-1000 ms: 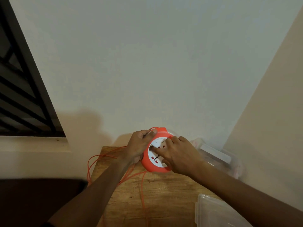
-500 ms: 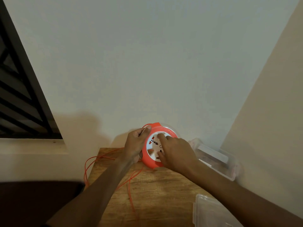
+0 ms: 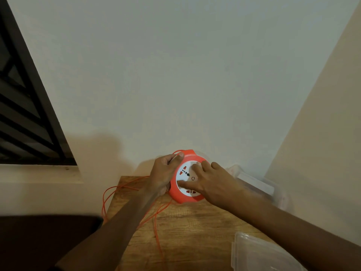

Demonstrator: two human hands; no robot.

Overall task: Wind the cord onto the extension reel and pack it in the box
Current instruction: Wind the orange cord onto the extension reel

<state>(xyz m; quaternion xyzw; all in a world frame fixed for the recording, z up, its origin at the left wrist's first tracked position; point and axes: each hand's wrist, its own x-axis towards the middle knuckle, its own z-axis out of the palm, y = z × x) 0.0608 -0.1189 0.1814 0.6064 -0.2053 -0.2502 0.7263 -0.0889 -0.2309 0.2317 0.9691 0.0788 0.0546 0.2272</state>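
Two hands working: my left hand [image 3: 166,173] is gripping the reel [image 3: 185,180], right hand [image 3: 211,184] fingers flat, turning its face; loose cord [image 3: 156,227] w/ slack could be snagging the table [image 3: 195,231] edge.

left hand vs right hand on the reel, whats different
The left hand grips the reel's orange rim from the side, fingers curled; the right hand lies on its white face with fingers straight, pressing. The cord trails below the left hand, not the right. Both touch the reel.

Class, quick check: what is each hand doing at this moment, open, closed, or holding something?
Left hand: closed, gripping the rim of the orange reel.
Right hand: open, fingers spread and pressing on the reel's white face.
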